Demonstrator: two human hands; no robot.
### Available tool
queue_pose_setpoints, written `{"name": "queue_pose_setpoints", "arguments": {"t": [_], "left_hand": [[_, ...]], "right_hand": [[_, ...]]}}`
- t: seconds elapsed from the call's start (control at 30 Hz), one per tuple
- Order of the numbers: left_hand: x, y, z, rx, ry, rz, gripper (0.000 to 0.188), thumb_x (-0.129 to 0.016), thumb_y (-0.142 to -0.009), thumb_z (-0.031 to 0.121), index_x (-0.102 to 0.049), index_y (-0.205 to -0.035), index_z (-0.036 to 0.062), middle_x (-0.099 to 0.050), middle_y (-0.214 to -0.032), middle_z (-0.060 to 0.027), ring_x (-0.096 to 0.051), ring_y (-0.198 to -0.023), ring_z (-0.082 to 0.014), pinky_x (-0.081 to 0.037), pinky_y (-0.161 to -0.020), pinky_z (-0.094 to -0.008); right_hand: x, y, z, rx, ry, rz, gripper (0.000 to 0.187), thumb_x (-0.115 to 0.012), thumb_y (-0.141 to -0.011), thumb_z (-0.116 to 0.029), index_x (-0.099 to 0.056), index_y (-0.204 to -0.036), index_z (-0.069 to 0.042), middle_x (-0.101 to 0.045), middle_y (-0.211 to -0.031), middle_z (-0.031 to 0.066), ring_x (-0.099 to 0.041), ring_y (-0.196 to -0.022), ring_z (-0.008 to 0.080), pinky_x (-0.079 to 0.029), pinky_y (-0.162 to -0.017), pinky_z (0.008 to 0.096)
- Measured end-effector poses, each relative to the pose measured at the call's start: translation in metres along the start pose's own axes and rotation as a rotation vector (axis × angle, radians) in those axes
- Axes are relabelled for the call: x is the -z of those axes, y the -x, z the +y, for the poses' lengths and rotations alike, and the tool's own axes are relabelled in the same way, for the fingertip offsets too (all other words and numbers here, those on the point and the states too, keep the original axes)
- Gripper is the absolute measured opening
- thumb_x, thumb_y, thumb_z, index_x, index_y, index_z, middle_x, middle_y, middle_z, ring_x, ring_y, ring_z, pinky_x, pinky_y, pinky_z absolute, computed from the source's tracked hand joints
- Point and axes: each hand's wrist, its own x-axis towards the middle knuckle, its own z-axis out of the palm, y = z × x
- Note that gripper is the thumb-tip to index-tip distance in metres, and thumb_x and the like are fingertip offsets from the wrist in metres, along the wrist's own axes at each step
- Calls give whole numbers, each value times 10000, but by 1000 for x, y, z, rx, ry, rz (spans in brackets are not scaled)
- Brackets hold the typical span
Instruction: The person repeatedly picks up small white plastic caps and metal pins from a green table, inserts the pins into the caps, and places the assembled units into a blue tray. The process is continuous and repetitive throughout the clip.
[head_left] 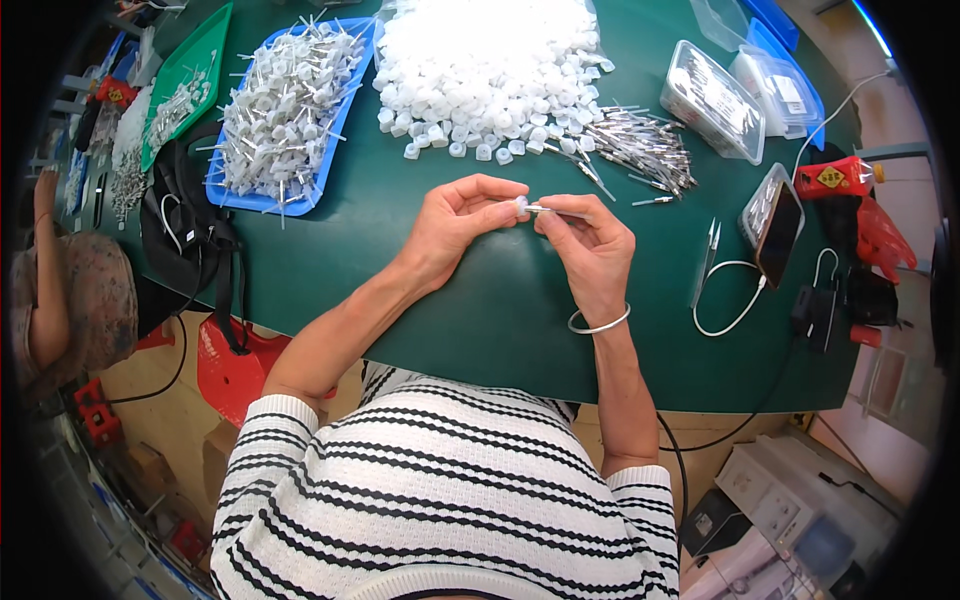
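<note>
Over the green table (480, 330) my two hands meet fingertip to fingertip. Pinched in my left hand (450, 225) is a small white plastic cap (521, 205). My right hand (592, 245) grips a thin metal pin (538, 209), its end at the cap; whether it sits inside I cannot tell. Beyond my hands spreads a big heap of white caps (490, 80). Right of that lies a pile of thin metal pins (645, 150). A blue tray (298, 208) on the left is heaped with caps that have pins sticking out.
Tweezers (706, 262), a phone (780, 235) with a white cable, and clear plastic boxes (712, 100) lie to the right. A black bag (190, 210) hangs at the left edge near a red stool (235, 370). Another person (75, 290) sits far left by a green tray (190, 85).
</note>
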Motion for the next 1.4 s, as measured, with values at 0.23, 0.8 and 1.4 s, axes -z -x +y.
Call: {"name": "queue_pose_setpoints", "arguments": {"t": [0.23,0.8,1.4], "left_hand": [[-5,4,1,-92,-98,13,247,-658,-868,31,-630,-1109,-16,-677,-1015,-78,-636,-927,-109,-499,-856,-236],[-6,4,1,-28,-53,11,223,-665,-862,34,-636,-1078,-17,-682,-978,-85,-641,-899,-113,-512,-840,-246],[-10,6,7,-358,-332,-44,228,-638,-849,-55,-629,-1077,-45,-596,-1028,-70,-616,-941,-116,-517,-829,-237]], "right_hand": [[9,-2,-19,-129,243,-75,105,-666,-849,-13,-675,-951,9,-635,-719,5,-593,-643,42,-459,-552,180],[-3,0,-11,234,660,-48,107,-657,-851,-66,-570,-820,-12,-582,-668,95,-566,-558,221,-432,-511,314],[3,0,-10,134,473,-114,74,-656,-861,-61,-624,-891,-1,-608,-711,67,-560,-552,139,-428,-513,269]]}}
